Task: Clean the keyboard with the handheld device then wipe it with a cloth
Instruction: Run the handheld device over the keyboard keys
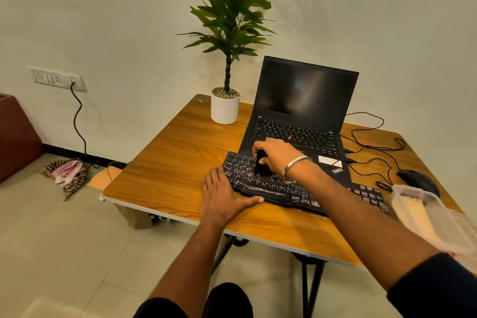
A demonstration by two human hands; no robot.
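Halfway at best: brushing keyboard, right hand fingers clamped on black brush; left hand flat, fingers apart, steadying; cloth wipe left.

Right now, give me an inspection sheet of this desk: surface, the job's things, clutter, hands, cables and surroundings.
Surface: wooden table, bare on its left part.
Job's things: black keyboard at the front edge; dark handheld device held upright on its keys; no cloth seen on the table.
Clutter: open laptop, screen dark, behind the keyboard; potted plant; mouse; clear plastic container at the right edge.
Hands: left hand flat, steadying the keyboard's left end; right hand has its grip round the device.
Cables: thin black wires loop right of the laptop; a cord hangs from the wall socket.
Surroundings: crumpled checked fabric on the floor.
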